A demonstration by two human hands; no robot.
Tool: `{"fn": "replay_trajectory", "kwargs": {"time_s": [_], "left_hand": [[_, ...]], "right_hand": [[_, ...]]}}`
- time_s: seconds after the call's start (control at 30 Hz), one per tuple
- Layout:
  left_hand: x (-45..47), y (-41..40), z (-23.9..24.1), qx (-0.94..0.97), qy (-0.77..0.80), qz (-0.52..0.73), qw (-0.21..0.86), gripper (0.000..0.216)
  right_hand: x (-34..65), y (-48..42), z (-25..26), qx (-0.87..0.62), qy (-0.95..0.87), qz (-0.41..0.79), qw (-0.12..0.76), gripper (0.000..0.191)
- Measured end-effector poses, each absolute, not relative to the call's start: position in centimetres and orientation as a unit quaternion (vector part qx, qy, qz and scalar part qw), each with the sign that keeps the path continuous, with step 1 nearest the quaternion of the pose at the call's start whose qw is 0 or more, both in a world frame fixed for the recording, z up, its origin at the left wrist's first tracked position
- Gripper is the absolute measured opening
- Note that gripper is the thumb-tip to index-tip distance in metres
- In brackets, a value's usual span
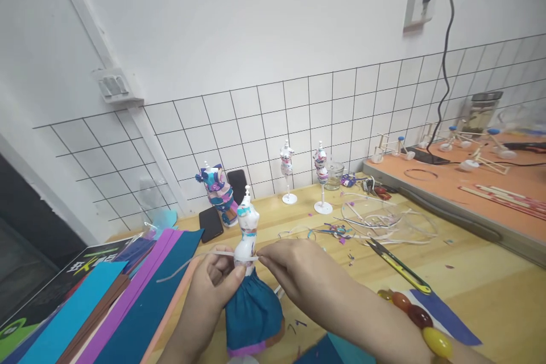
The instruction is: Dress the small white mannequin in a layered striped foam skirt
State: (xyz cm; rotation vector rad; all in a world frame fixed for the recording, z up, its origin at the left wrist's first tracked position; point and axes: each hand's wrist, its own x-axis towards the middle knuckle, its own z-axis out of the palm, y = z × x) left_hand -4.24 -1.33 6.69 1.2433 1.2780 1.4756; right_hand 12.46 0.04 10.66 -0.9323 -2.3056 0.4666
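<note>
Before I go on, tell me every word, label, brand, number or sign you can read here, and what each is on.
No text can be read with certainty.
Black package: large white characters, slanted and partly covered; unreadable.
Same package: a green emblem; no wording legible.
Thread snips: any marking is too small to read.
Dress form in the left hand: no lettering visible.

Four mannequins are standing; two phones are resting. Two hands are working; one yellow-handled snipper is lying nearby.
</note>
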Motion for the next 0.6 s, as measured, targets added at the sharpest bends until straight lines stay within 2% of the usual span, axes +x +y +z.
{"fn": "replay_trajectory", "kwargs": {"time_s": [0.2, 0.33, 0.6], "left_hand": [[-4.2, -1.2, 6.9, 0.424, 0.472, 0.585, 0.505, 0.033], [-4.5, -0.9, 6.7, 0.406, 0.475, 0.588, 0.514, 0.033], [-4.2, -0.7, 6.6, 0.404, 0.475, 0.58, 0.525, 0.038]], "right_hand": [[12.7, 0.4, 9.9, -0.385, -0.837, 0.214, 0.324, 0.024], [12.8, 1.0, 9.5, -0.425, -0.816, 0.216, 0.327, 0.02], [12.7, 1.7, 9.3, -0.412, -0.811, 0.259, 0.324, 0.018]]}}
